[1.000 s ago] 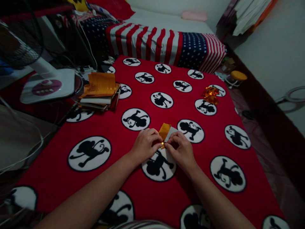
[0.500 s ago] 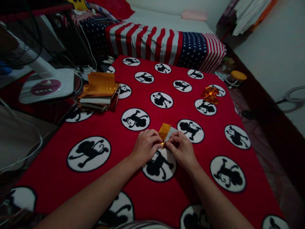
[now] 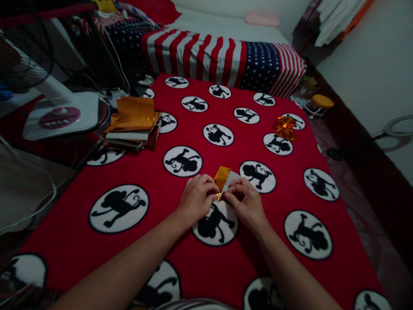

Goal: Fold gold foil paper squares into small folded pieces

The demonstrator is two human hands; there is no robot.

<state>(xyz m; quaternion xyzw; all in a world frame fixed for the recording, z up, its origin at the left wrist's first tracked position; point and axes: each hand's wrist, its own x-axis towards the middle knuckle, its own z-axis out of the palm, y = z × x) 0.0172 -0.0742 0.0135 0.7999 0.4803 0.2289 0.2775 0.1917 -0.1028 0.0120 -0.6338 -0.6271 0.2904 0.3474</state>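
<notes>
Between my two hands is a small sheet of gold foil paper (image 3: 222, 175), partly folded so that its pale back shows on the right side. My left hand (image 3: 199, 196) pinches its left edge, with thumb and fingers pressed together. At the lower right edge, my right hand (image 3: 244, 197) grips the same paper between thumb and fingertips. Both hands rest low over the red cloth (image 3: 148, 254) with monkey prints. The fingers hide part of the paper's folded lower corner.
A stack of gold and pale paper (image 3: 134, 122) lies at the cloth's left edge, beside a white fan base (image 3: 64, 116). A crumpled or folded shiny gold piece (image 3: 285, 127) sits at the right. Behind stands a bed with a flag-patterned cover (image 3: 200, 56); a yellow-topped stool (image 3: 322, 101) is at right.
The fold of the paper has shifted slightly between my fingers, its pale flap now standing a little narrower. Both hands stay in nearly the same place.
</notes>
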